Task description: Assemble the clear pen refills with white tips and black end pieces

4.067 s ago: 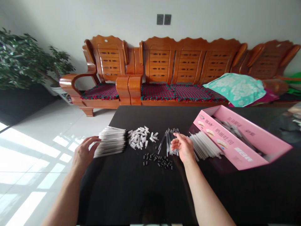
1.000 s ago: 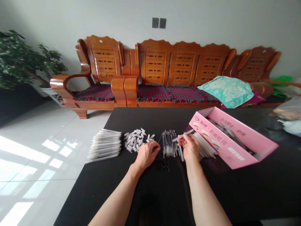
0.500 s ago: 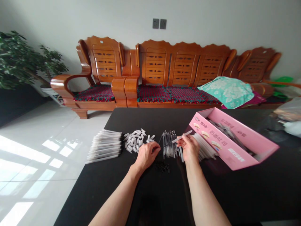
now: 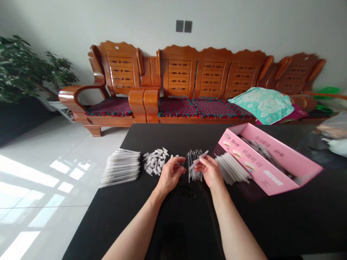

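My right hand (image 4: 213, 172) pinches a translucent white pen barrel (image 4: 197, 161), which slants up to the right in front of my palm. Facing it, my left hand (image 4: 169, 176) is closed at thumb and forefinger on a thin dark pen refill (image 4: 185, 158), mostly hidden by the fingers. Between and behind the hands lies a bundle of pen refills (image 4: 193, 174). More white barrels (image 4: 233, 169) lie in a row right of my right hand. White pen caps (image 4: 155, 161) are heaped beyond my left hand, and small black parts (image 4: 187, 191) lie nearer me.
A row of white pens with black ends (image 4: 120, 167) lies at the table's left edge. The pink box (image 4: 256, 164), holding dark items, stands on the right of the black table (image 4: 130, 224). Behind are a wooden sofa (image 4: 206, 76) and a turquoise cushion (image 4: 264, 104).
My right hand has brought the barrel leftward from the barrel row, closer to my left hand, and tilted it more steeply. My left hand has turned slightly, its fingers lifted a little.
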The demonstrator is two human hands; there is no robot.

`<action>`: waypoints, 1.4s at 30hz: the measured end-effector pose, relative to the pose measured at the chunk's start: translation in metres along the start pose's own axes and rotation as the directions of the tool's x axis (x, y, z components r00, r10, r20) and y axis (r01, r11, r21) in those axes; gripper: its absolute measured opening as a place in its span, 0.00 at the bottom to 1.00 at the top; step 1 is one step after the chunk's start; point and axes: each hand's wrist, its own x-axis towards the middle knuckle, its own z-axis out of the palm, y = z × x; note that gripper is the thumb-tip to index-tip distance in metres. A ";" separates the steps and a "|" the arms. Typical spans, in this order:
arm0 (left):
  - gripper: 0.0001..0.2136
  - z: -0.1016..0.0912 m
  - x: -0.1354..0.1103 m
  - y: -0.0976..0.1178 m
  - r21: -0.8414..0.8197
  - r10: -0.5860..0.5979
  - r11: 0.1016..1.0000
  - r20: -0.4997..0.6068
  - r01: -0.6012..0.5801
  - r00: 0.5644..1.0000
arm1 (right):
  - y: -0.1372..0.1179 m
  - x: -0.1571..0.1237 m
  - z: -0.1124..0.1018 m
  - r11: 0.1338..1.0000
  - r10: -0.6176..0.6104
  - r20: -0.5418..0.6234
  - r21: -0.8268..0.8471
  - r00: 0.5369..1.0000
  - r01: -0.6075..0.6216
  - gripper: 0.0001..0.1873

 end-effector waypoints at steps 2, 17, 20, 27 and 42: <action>0.13 -0.008 0.002 -0.003 0.058 -0.011 0.998 -0.115 0.017 0.993 | -0.002 0.001 -0.004 0.999 0.011 -0.006 0.048 1.000 -0.010 0.13; 0.01 -0.025 0.000 -0.002 0.662 -0.047 0.750 0.062 -0.006 0.997 | -0.003 0.001 -0.006 0.997 -0.002 -0.034 0.075 0.999 0.004 0.13; 0.02 -0.023 0.001 0.000 0.561 -0.079 0.825 -0.005 0.068 0.997 | -0.003 0.001 -0.006 0.997 -0.005 -0.035 0.071 0.999 0.008 0.13; 0.13 -0.014 0.003 0.001 -0.304 -0.361 0.885 0.031 0.353 0.932 | 0.000 -0.001 -0.001 0.998 -0.009 -0.012 0.055 1.000 0.010 0.13; 0.18 -0.006 0.000 -0.001 -0.495 -0.396 0.769 0.126 0.404 0.909 | -0.001 -0.005 0.006 0.999 -0.016 0.011 0.037 1.000 0.015 0.14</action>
